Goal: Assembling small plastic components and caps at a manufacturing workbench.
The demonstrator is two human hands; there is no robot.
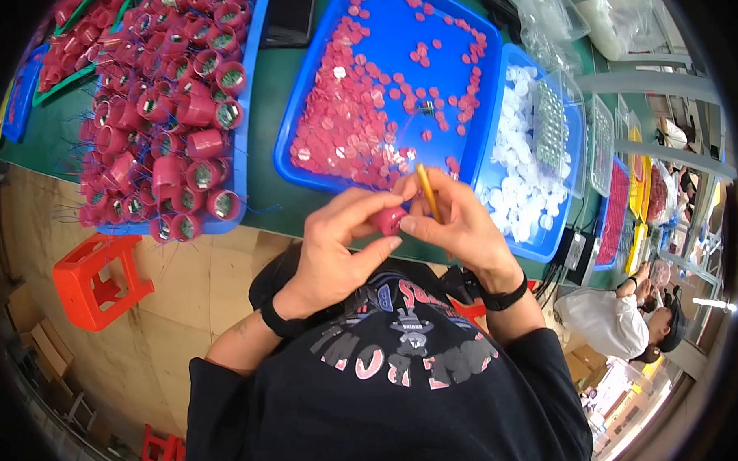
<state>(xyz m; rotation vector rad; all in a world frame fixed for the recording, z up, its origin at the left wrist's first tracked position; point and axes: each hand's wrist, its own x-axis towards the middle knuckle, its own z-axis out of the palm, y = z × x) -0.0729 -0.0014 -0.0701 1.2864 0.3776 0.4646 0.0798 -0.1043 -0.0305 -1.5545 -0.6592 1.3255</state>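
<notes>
My left hand [334, 234] is closed around a small pink cup-shaped housing [388, 221], held over the near edge of the table. My right hand [469, 232] meets it from the other side, thumb and fingertips at the housing. A thin yellow stick-like tool [426, 192] is also held in the right hand, slanting up between its fingers. Just beyond both hands lies a blue tray [287, 150] with many small pink discs [340, 120], some spilling up to its near edge. The inside of the housing is mostly hidden by my fingers.
A blue tray [244, 137] at left is heaped with pink housings [166, 173] trailing thin wires. Another blue tray [539, 251] at right holds white discs [513, 166]. A red stool [99, 280] stands at left; a person in white [610, 320] sits at right.
</notes>
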